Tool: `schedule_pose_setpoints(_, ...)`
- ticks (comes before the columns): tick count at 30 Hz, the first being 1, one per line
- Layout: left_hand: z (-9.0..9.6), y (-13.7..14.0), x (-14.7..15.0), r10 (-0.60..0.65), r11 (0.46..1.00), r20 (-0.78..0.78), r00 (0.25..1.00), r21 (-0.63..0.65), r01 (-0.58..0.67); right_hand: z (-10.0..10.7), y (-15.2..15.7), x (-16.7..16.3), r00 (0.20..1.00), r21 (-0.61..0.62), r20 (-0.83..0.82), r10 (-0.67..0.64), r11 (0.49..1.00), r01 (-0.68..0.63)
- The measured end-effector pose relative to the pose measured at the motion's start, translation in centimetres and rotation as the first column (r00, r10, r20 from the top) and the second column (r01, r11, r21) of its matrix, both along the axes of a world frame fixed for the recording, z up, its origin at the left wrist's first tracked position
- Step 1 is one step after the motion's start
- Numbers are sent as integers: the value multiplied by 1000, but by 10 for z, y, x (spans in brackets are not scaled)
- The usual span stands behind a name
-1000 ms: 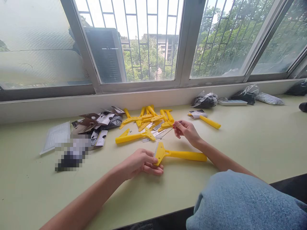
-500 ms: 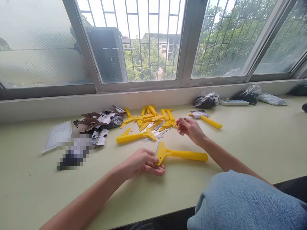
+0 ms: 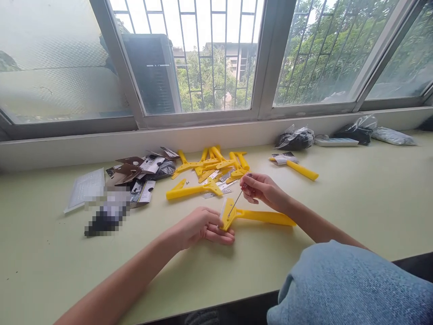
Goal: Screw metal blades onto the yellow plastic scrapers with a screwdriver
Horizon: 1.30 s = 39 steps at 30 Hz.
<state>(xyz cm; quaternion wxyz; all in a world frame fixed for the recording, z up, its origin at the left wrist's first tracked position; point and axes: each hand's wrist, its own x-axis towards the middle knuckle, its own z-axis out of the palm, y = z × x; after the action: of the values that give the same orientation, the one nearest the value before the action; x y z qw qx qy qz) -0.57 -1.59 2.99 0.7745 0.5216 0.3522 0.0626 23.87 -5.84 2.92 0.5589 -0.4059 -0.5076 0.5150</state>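
Observation:
My left hand [image 3: 208, 226] pinches the head of a yellow scraper [image 3: 265, 217] between thumb and fingers. The scraper's handle points right, and a pale blade edge shows along the left side of its head. In my right hand [image 3: 259, 189] is a thin screwdriver [image 3: 237, 203], slanting down to the left. Its tip meets the scraper head near a screw; whether it sits in the slot is too small to tell. Just behind, another yellow scraper [image 3: 189, 192] lies beside loose metal blades [image 3: 212, 195].
More yellow scraper parts [image 3: 211, 163] are piled by the window wall. Torn cardboard packaging [image 3: 142, 171] and a white tray [image 3: 84, 189] lie at left. A wrapped yellow scraper [image 3: 302, 170] and a bag of dark material [image 3: 295, 138] are on the right. A denim-covered knee [image 3: 345, 289] rises in front.
My right hand has come down and left, bringing the screwdriver's tip from above the loose blades onto the scraper head. My left hand keeps its hold on the scraper.

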Motion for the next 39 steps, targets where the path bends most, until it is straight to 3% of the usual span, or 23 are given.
schedule_pose_setpoints(12,-4,0,0,1,1000,20,1000,8,-1,0,-2,-2,997,8,44,64,998,-64)
schedule_pose_setpoints(23,-2,-2,1,3,1000,15,1000,19,-3,10,-12,-10,986,109,161,41,992,-59)
schedule_pose_setpoints(39,-4,-2,2,0,1000,19,1000,28,-1,6,-10,-9,983,141,182,-6,990,-20)
